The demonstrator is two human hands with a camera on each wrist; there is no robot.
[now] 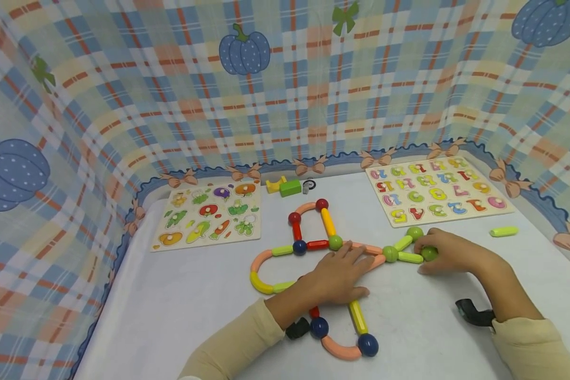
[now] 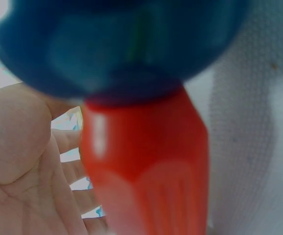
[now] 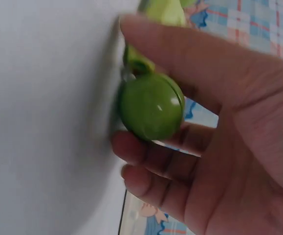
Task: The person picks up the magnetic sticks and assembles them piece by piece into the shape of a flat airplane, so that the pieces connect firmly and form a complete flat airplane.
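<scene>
A figure of colored rods and balls lies flat on the white table. My left hand (image 1: 334,277) rests palm down over its middle with fingers spread, hiding part of it. Close below the left wrist, a red rod (image 2: 146,161) meets a dark blue ball (image 2: 117,49). My right hand (image 1: 451,250) holds a green ball (image 3: 152,106) with thumb and curled fingers, at the end of a light green rod (image 1: 410,257). That rod and a second light green one (image 1: 403,243) fork from another green ball (image 1: 390,254). A further green ball (image 1: 415,233) caps the second rod.
A vegetable puzzle board (image 1: 209,216) lies at the back left, a number puzzle board (image 1: 437,192) at the back right. One loose light green rod (image 1: 503,231) is right of my right hand. Small blocks, among them a green block (image 1: 291,188), stand by the plaid curtain (image 1: 285,105).
</scene>
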